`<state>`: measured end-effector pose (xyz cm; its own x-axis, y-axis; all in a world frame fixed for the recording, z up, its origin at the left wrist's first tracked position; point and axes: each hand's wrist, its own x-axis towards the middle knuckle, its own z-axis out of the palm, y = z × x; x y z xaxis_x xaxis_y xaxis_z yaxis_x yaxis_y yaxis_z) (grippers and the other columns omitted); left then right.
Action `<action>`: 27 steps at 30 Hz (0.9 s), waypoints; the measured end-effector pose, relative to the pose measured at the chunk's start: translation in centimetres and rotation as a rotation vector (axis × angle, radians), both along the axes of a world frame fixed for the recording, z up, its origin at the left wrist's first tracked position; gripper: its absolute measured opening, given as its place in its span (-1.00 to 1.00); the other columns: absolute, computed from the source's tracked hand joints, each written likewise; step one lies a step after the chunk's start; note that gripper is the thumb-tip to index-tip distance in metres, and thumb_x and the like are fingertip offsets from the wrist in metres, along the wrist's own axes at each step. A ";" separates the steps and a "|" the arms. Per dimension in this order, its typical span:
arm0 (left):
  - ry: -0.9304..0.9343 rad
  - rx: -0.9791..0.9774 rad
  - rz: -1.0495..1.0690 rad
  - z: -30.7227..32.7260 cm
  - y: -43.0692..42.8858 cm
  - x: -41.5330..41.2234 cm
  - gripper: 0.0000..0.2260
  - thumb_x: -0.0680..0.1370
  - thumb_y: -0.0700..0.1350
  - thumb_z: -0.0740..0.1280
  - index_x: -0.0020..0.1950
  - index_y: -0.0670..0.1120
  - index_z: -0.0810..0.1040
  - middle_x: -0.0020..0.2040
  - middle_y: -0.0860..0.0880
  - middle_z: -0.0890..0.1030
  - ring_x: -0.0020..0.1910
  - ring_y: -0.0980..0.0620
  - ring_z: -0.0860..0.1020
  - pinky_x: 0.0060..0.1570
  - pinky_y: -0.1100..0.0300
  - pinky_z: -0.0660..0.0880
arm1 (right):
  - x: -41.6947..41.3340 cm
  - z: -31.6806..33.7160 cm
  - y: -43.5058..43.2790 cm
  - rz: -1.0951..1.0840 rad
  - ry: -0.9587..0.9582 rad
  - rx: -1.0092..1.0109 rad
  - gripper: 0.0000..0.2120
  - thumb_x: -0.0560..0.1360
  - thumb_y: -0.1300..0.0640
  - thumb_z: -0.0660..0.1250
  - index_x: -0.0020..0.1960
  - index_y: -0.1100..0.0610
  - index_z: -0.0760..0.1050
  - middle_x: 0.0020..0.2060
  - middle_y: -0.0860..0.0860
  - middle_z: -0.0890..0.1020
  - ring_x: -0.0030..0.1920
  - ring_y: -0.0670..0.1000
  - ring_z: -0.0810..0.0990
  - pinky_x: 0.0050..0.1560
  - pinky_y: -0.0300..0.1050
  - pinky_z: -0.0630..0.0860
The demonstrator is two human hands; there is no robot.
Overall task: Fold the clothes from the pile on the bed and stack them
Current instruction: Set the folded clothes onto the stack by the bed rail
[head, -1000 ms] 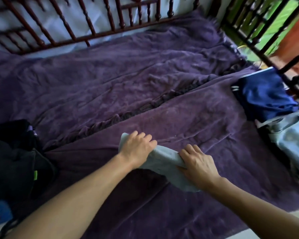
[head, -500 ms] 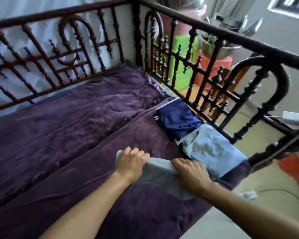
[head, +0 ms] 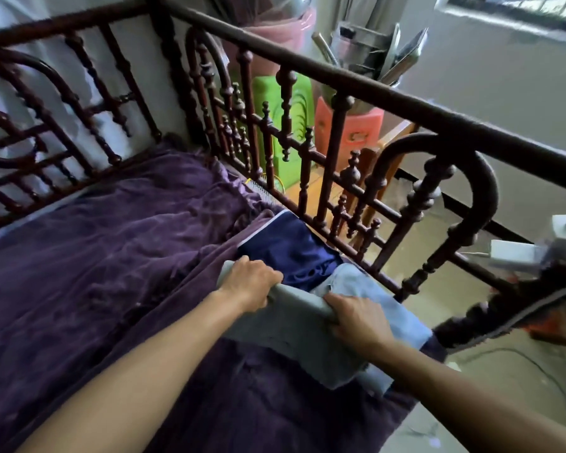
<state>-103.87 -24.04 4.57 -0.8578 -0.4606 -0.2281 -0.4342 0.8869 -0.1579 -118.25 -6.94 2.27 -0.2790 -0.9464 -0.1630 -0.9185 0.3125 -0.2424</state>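
Note:
A folded grey garment (head: pixel 294 331) hangs between my two hands above the purple bedspread (head: pixel 111 263). My left hand (head: pixel 250 282) grips its upper left edge, fingers curled over the fold. My right hand (head: pixel 356 318) grips its upper right edge. Just beyond my hands lie two folded items side by side against the footboard: a navy garment with white trim (head: pixel 288 248) and a light blue one (head: pixel 386 308). The grey garment partly overlaps the light blue one in view. The unfolded pile is out of view.
A dark wooden spindle footboard (head: pixel 340 197) runs close along the right of the folded clothes, and a matching rail (head: pixel 62 138) lines the far side. Green (head: pixel 294 103) and red (head: pixel 356 132) plastic stools stand behind the footboard. Floor shows at the lower right.
Both hands have lifted the grey garment off the bedspread and carried it right, up to the navy and light blue folded clothes. The view has swung right; the dark pile left the frame.

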 end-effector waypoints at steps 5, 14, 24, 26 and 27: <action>-0.052 0.001 0.008 0.8 -6.9 -4.2 -0.87 0.45 -0.12 0.32 -0.02 0.04 0.52 0.01 -0.01 0.61 0.08 -0.08 0.54 0.06 0.09 0.31 | -3.0 -1.4 -6.4 -0.040 -0.096 -0.048 -0.82 0.39 0.01 0.30 -0.07 0.01 0.34 -0.09 0.03 0.62 -0.04 0.17 0.58 -0.26 -0.03 0.30; -0.198 -0.005 0.039 -5.1 -18.3 -14.8 -0.84 0.46 -0.18 0.32 -0.07 0.08 0.48 0.05 -0.05 0.58 0.10 -0.10 0.52 0.11 0.04 0.29 | -11.6 -8.7 -18.8 -0.165 -0.407 0.100 -0.74 0.38 -0.08 0.39 -0.06 0.06 0.45 -0.12 0.01 0.61 -0.05 0.11 0.58 -0.16 -0.02 0.45; 0.276 -0.011 0.499 -19.6 -19.7 -14.7 -0.46 0.53 -0.02 0.31 0.50 0.06 0.26 0.51 -0.21 0.20 0.47 -0.21 0.21 0.35 -0.16 0.22 | -17.0 -18.1 -19.9 -0.005 0.009 -0.149 -0.44 0.45 0.17 0.33 0.44 0.05 0.33 0.36 0.21 0.41 0.26 0.28 0.46 0.12 0.15 0.50; 0.078 0.111 0.541 -22.4 -19.0 -13.0 -0.41 0.59 0.10 0.19 0.56 0.15 0.00 0.57 -0.15 -0.01 0.53 -0.17 0.05 0.42 -0.15 0.10 | -16.0 -19.8 -19.2 0.105 0.092 -0.157 -0.52 0.51 0.00 0.20 0.41 0.05 0.41 0.41 0.24 0.38 0.38 0.29 0.37 0.30 0.24 0.35; 0.031 0.136 0.545 -23.5 -18.8 -12.6 -0.41 0.61 0.12 0.14 0.56 0.16 -0.08 0.58 -0.14 -0.06 0.54 -0.16 0.00 0.45 -0.14 0.06 | -15.5 -20.5 -18.9 0.129 0.090 -0.074 -0.52 0.54 -0.08 0.11 0.43 0.01 0.39 0.44 0.23 0.34 0.44 0.27 0.31 0.36 0.26 0.27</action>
